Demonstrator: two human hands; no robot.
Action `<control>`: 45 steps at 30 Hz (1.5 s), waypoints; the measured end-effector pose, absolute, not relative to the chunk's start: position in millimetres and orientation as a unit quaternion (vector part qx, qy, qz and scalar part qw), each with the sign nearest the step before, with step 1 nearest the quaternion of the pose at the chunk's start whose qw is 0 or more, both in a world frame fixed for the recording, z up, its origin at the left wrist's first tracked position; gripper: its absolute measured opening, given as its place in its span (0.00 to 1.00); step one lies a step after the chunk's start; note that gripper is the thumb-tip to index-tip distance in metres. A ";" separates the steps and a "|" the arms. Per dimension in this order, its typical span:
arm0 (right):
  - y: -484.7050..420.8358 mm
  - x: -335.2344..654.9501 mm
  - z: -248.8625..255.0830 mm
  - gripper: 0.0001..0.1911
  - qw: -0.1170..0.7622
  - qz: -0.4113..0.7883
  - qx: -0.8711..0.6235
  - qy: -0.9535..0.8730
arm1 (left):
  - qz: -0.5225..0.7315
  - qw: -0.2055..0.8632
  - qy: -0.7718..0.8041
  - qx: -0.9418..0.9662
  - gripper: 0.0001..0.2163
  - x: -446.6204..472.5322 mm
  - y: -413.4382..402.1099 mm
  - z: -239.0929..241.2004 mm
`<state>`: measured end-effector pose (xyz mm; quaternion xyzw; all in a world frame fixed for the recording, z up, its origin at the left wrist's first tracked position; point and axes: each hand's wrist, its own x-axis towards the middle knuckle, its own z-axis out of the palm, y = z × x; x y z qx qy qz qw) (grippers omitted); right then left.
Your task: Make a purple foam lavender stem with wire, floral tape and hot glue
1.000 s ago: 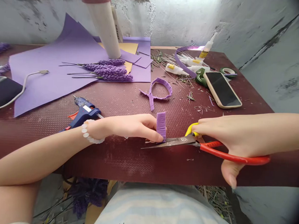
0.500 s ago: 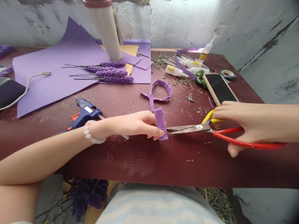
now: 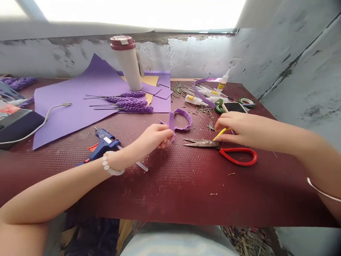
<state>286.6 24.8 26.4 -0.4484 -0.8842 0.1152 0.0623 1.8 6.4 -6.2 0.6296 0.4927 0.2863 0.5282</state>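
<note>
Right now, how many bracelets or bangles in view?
2: a white beaded bracelet on the left wrist, and a thin pale bangle on the right forearm, cut off by the right edge. More beyond that edge would be hidden.

Stained metal meets matt paper!
And look: scissor blades (image 3: 201, 143) blotchy and dulled, the red handle (image 3: 242, 163) glossy, plastic-looking; big purple sheet (image 3: 76, 91) smooth; counter (image 3: 157, 194) pebbled, faintly shiny; wall (image 3: 189, 56) rough, flaking
</note>
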 end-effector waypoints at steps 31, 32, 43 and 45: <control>-8.9 205.8 -0.3 0.10 0.286 0.365 -0.390 -0.796 | 0.246 0.512 0.421 0.707 0.13 5.8 -6.0 -0.8; -9.1 205.4 -2.9 0.10 0.298 0.361 -0.404 -0.786 | 0.250 0.514 0.415 0.708 0.13 5.9 -6.8 -0.6; -5.2 206.3 -8.3 0.08 0.313 0.405 -0.382 -0.769 | 0.244 0.488 0.411 0.731 0.14 4.5 -9.3 2.1; -3.6 206.7 -8.9 0.07 0.308 0.452 -0.369 -0.752 | 0.244 0.501 0.403 0.725 0.14 3.5 -9.3 0.6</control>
